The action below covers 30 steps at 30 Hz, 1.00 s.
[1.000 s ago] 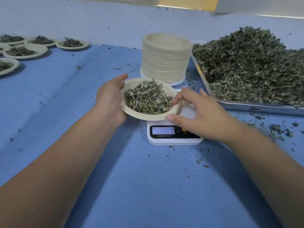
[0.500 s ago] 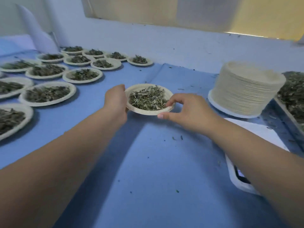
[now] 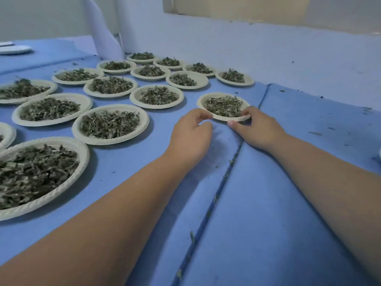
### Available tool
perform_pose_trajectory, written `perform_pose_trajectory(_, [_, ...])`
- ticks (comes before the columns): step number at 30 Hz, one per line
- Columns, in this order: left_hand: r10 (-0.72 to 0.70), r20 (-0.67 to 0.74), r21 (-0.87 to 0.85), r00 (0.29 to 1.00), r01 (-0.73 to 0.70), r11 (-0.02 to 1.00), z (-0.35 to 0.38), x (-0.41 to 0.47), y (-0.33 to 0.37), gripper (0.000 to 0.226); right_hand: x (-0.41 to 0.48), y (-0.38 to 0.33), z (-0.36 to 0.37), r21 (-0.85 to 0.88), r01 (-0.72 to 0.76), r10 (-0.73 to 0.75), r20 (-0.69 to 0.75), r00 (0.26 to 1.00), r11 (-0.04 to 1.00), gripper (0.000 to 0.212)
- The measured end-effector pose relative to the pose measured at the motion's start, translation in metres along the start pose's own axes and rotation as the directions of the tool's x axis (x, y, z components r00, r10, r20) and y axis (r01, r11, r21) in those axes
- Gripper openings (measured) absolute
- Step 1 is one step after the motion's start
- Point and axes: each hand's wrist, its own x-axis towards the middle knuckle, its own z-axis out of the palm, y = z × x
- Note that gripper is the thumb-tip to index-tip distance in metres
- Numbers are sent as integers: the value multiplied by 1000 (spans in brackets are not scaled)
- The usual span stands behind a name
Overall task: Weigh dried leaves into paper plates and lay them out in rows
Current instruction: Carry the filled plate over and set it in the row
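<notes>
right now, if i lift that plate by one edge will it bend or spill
Probably light: the paper plate looks thin, its dried leaves loose. The rim may flex; left hand and right hand both hold it. Tilted, the shallow heap would likely spill.

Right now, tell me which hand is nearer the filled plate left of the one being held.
Left. The left hand holds the held plate at its left rim, just right of that neighbour plate; the right hand pinches its right rim, farther off.
</notes>
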Motion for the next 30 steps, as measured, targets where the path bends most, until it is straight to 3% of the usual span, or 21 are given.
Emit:
perform_pose_trajectory(5, [59,50,207,997,-68,976,2,3,-3,28,60,-4,13,-41,-68,69,40,997,997,74])
perform_pose_trajectory(15, [64,113,225,992,-88,970,3,-1,1,45,96,0,21,-93,-102,107,41,993,990,79])
perform_pose_trajectory(19, [70,106,238,992,-93,967,4,0,-1,32,91,0,21,-68,-136,138,28,990,988,90])
perform_pose_trajectory(23, [75,110,265,991,-102,959,4,0,-1,31,72,2,9,-36,-162,165,131,978,986,98])
perform_pose_trajectory(26, [67,94,284,993,-91,954,2,0,4,27,45,9,-5,-102,-119,139,224,965,988,94])
perform_pose_trajectory(30, [43,56,397,998,-62,916,7,-9,13,26,-11,21,-16,-280,96,-24,250,968,955,64])
